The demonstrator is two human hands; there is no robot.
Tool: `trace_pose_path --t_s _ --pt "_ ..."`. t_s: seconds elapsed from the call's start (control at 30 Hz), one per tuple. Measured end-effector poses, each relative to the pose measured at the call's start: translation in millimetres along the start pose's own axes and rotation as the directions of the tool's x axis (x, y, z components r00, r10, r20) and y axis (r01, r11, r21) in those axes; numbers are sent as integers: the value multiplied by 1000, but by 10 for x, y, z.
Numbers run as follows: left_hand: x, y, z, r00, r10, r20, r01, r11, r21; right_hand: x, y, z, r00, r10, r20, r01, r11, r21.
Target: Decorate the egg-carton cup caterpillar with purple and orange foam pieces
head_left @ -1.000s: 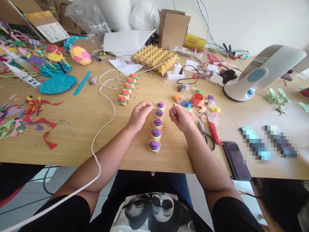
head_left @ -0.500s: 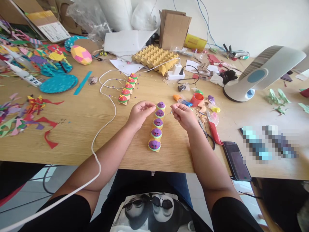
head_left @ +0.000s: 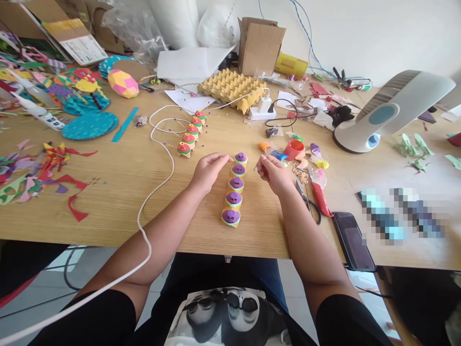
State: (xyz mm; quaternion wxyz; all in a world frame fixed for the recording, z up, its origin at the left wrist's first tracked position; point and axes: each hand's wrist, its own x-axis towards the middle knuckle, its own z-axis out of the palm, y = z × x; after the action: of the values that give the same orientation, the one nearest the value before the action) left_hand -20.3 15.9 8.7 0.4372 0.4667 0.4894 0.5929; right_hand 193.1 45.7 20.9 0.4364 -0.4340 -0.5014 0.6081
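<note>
I'm likely decorating the purple strip (head_left: 236,184) near the desk's (head_left: 194,228) front edge, left hand (head_left: 210,169) and right hand (head_left: 274,174) pinching, load unclear; placement's needing steadiness.

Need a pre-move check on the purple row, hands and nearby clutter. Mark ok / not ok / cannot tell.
1. Purple-topped row of five lined up between the hands: ok.
2. Left hand off the row: cannot tell; fingertips are right beside its far end.
3. Right hand holding something: cannot tell; curled fingers hide it.
4. Scissors well away from the right forearm: not ok, they lie close beside it.
5. White cable off the left forearm: not ok, it crosses it in this view.
6. Red-topped row apart from both hands: ok.
</note>
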Motion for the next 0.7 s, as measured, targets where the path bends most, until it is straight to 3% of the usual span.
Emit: trace_pose_path --t_s 0.43,0.7 --pt "3 -50 10 999 -18 45 24 992 -126 -40 -4 19 994 7 107 -3 999 -38" --pt "12 -57 3 999 -30 22 32 995 -97 -63 -27 28 990 46 131 -41 998 -39"
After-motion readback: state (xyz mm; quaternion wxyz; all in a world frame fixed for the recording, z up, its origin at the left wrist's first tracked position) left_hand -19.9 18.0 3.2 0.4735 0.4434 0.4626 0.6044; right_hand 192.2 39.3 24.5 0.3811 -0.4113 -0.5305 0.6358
